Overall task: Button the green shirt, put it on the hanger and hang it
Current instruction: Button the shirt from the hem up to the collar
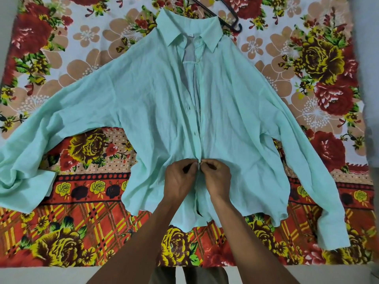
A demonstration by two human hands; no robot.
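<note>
The pale green shirt lies face up on the bed, sleeves spread wide, collar at the far end. Its front placket gapes open from the collar down to the middle. My left hand and my right hand meet at the placket low on the shirt, each pinching one front edge with curled fingers at a button. A black hanger lies beyond the collar, partly hidden under the shirt.
A floral bedsheet in red, yellow and peach covers the bed. The bed's near edge runs along the bottom of the view, with my legs just below it.
</note>
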